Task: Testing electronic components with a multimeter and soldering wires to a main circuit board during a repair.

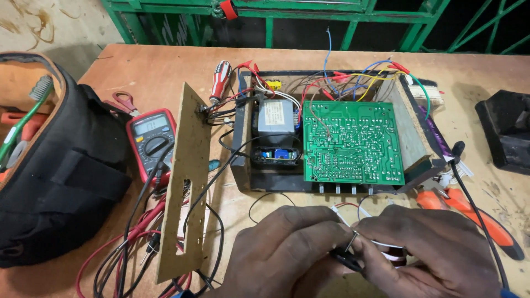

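A: Two hands low in frame, go left to right, quick.

B: Far left, black fabric tool bag (55,165), soft and slumped, toothbrush sticking out. Next, red multimeter (152,140) with red and black leads (138,232) tangled on the wooden counter (138,66). Upright fibreboard panel (185,182), rough, slotted.

A: Centre?

B: Open black chassis (243,176) holding a boxy grey transformer (276,118) and a flat green circuit board (352,142), solder side up, loose coloured wires behind.

A: Hands?

B: Left hand (287,251) and right hand (436,251) touching, front centre of the counter. Both grips pinched together on thin white wire (386,245), with a small metal-tipped black tool (346,258) between them. Can't tell which hand holds the tool.

A: Risks?

B: My guess: thin wire could slip or snap if pulled hard; the slack could snag the board's knobs. Orange-handled pliers (491,226) right; black block (508,132) far right.
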